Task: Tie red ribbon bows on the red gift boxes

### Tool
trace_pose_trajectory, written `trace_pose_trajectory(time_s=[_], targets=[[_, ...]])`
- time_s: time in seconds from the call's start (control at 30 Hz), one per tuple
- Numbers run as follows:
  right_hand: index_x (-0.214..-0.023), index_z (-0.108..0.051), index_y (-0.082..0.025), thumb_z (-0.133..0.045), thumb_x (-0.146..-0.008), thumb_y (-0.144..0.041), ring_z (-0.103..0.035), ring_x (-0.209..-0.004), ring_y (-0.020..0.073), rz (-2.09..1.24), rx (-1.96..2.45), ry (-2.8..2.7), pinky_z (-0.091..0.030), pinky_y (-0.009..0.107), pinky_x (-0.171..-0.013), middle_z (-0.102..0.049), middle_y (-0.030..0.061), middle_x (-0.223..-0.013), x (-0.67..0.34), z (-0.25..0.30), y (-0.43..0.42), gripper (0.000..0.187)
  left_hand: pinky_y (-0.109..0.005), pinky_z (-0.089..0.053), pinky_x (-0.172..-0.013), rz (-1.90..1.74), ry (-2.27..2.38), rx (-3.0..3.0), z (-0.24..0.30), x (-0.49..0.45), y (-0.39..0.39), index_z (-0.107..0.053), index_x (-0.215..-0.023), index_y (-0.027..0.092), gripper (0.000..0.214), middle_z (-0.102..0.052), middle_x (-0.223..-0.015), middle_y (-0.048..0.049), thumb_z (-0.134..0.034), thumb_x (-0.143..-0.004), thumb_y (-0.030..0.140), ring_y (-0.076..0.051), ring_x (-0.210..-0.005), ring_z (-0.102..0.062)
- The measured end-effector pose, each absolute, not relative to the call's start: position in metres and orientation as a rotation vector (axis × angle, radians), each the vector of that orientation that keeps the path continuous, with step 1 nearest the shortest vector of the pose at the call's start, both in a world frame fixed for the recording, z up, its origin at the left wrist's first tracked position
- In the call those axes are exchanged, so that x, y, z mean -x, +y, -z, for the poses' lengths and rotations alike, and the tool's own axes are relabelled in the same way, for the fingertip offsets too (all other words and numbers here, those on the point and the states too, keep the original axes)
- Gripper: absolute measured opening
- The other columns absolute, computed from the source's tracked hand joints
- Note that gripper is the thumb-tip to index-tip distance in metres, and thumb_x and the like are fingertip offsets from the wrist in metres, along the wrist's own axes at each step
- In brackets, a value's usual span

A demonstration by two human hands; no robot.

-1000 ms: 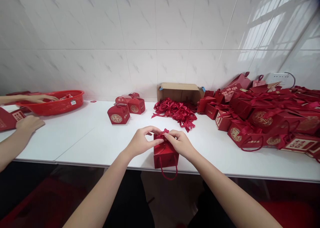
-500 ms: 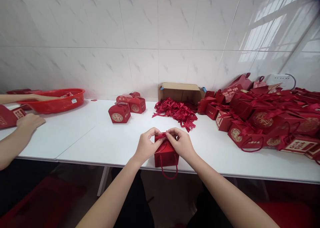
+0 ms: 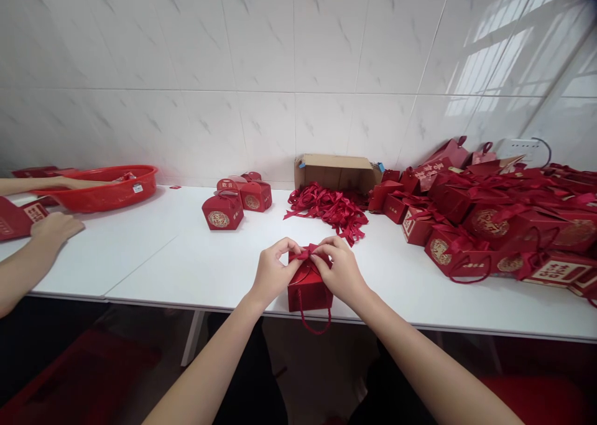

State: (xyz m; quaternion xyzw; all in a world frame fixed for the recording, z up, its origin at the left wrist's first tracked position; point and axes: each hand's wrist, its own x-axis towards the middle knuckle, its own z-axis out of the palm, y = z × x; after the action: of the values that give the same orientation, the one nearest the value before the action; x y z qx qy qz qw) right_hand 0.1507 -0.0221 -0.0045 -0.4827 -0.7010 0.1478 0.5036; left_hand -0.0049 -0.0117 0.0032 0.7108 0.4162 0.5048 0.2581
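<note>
A small red gift box (image 3: 308, 285) stands at the near edge of the white table (image 3: 196, 257), its cord handle hanging over the edge. On top of it lies a red ribbon (image 3: 308, 252). My left hand (image 3: 274, 268) pinches the ribbon from the left with curled fingers. From the right, my right hand (image 3: 340, 267) pinches the same ribbon over the box top. Both hands touch the box.
A heap of loose red ribbons (image 3: 332, 208) lies before an open cardboard box (image 3: 336, 171). Several red gift boxes (image 3: 485, 226) pile up at right; three finished boxes (image 3: 236, 202) stand left of centre. Another person's hands (image 3: 55, 227) work beside a red basket (image 3: 105, 188) at far left.
My two hands have drawn closer together over the box top, working the ribbon. The box stays where it was. The other person's hands have barely shifted.
</note>
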Motion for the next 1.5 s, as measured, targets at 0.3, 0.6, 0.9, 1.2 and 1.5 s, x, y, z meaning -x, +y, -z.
trace_pose_trajectory(time_s=[0.3, 0.6, 0.9, 1.2, 1.5], targets=[[-0.078, -0.073, -0.019, -0.058, -0.08, -0.032, -0.025, -0.137, 0.0274, -1.019, 1.211, -1.519, -0.024, 0.044, -0.108, -0.036, 0.0098, -0.144, -0.152, -0.004, -0.022, 0.021, -0.03, -0.05, -0.078, -1.31, 1.069, -1.891, -0.003, 0.005, -0.006, -0.053, -0.075, 0.017, 0.008, -0.061, -0.077, -0.0019, -0.058, -0.077, 0.023, -0.016, -0.08, -0.062], [-0.076, -0.072, -0.018, -0.059, -0.079, -0.033, -0.037, -0.131, 0.0254, -1.17, 1.069, -1.339, -0.034, 0.039, -0.102, -0.037, 0.0092, -0.145, -0.152, -0.004, -0.025, 0.02, -0.035, -0.051, -0.085, -1.33, 1.043, -1.921, -0.001, 0.004, -0.009, -0.064, -0.08, 0.017, 0.013, -0.066, -0.086, -0.0058, -0.062, -0.076, 0.028, -0.018, -0.088, -0.062], [-0.081, -0.071, -0.019, -0.047, -0.085, -0.037, -0.061, -0.099, 0.0221, -0.953, 1.172, -1.605, -0.042, 0.037, -0.09, -0.069, 0.0064, -0.101, -0.174, -0.012, -0.031, 0.03, -0.035, -0.05, -0.082, -1.064, 1.175, -2.079, -0.022, 0.009, -0.006, -0.073, -0.075, 0.021, 0.014, -0.072, -0.086, -0.0047, -0.064, -0.073, 0.033, -0.022, -0.084, -0.066], [-0.097, -0.06, -0.022, -0.054, -0.078, -0.018, -0.06, -0.069, 0.0174, -0.432, 1.288, -2.007, -0.043, 0.03, -0.066, -0.066, 0.0013, -0.074, -0.195, -0.027, -0.042, 0.02, -0.029, -0.049, -0.074, -0.793, 0.972, -2.335, -0.051, 0.013, -0.006, -0.072, -0.078, 0.023, 0.014, -0.072, -0.08, -0.0007, -0.058, -0.074, 0.025, -0.019, -0.078, -0.065], [-0.102, -0.063, -0.02, -0.066, -0.073, -0.045, -0.059, -0.061, 0.0148, -0.798, 1.276, -1.91, -0.041, 0.024, -0.051, -0.067, 0.0043, -0.078, -0.192, -0.048, -0.033, 0.039, -0.028, -0.047, -0.072, -0.631, 0.937, -2.52, -0.07, 0.01, -0.006, -0.072, -0.079, 0.025, 0.018, -0.072, -0.079, -0.0001, -0.057, -0.071, 0.019, -0.019, -0.076, -0.064]])
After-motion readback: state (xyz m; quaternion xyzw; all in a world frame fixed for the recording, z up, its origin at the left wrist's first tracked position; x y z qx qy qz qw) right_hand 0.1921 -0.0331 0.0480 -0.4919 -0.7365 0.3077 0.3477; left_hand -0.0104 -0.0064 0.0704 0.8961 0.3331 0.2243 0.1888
